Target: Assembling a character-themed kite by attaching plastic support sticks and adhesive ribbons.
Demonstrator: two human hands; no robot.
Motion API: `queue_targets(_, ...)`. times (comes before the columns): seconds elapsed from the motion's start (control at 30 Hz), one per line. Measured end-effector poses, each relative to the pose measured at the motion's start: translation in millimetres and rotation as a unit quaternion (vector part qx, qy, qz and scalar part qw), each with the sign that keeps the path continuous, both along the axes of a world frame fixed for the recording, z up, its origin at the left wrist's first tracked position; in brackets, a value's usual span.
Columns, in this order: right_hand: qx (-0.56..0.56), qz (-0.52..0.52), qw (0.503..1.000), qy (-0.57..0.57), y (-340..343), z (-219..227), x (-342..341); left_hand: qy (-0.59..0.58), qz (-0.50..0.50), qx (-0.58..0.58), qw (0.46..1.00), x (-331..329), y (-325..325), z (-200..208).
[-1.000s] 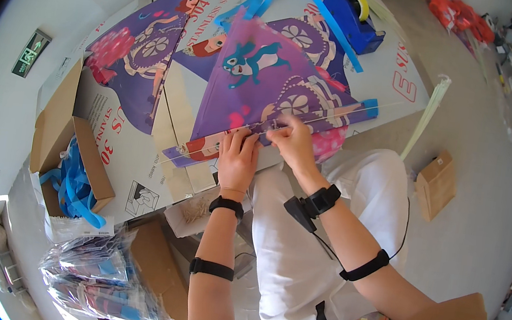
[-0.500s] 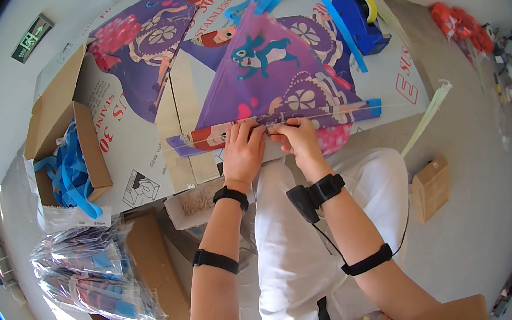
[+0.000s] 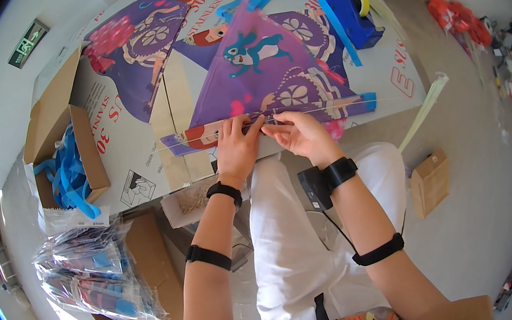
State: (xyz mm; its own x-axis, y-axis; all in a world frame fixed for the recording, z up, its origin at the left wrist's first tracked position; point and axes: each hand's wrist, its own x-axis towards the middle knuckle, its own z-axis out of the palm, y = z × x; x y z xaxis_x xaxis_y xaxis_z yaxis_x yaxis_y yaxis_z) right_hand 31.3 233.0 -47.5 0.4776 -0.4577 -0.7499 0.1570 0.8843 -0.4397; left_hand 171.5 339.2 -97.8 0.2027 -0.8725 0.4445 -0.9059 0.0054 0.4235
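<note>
A purple printed kite [image 3: 251, 81] with a blue cartoon animal and a princess figure lies on a cardboard-covered table. Thin pale rods run along its near edge. Over that edge, my left hand [image 3: 238, 148] is closed, its fingertips pinching the fabric and rod. Just to its right, my right hand [image 3: 302, 134] has its fingertips drawn together at the same spot; whatever they hold is too small to make out. A second printed kite [image 3: 147, 46] lies flat at the left, and part of another shows beneath the one being handled.
Behind the kites stand a blue tape dispenser [image 3: 354, 17] and a blue ribbon strip [image 3: 329, 13]. At the left, a cardboard box [image 3: 90, 150] holds blue ribbon [image 3: 67, 173]. Plastic-wrapped packets [image 3: 96, 275] lie below it. Pale strips [image 3: 425, 112] hang off the table's right edge.
My right hand has turned, its wrist shifting slightly right and up, its fingers straighter. My left hand stays at the kite's edge. The whole view has shifted slightly.
</note>
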Motion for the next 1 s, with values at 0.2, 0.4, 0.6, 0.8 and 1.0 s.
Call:
queue_targets(0.2, -0.077, 0.065, 0.995, 0.003, 32.4, 6.6, -25.4, -0.009, -0.006, -0.001, 1.0, -0.7, -2.0, -0.4)
queue_targets(0.4, -0.487, 0.176, 0.842, 0.151, 46.6, 3.4, -13.8, -0.067, -0.021, -0.003, 0.998, 1.6, -0.6, 2.6)
queue_targets(0.6, -0.82, 0.188, 0.514, 0.168, -77.1, 3.9, 74.1, -0.07, -0.017, 0.018, 0.997, 4.0, 3.6, 1.5)
queue_targets(0.8, -0.892, 0.327, 0.25, 0.188, -171.4, -9.3, 172.6, -0.045, -0.029, 0.016, 0.998, -1.6, -2.8, 8.2)
queue_targets(1.0, -0.85, 0.456, 0.089, 0.247, -181.7, -17.2, 207.1, -0.041, -0.017, 0.033, 0.998, 2.4, 0.8, 3.6)
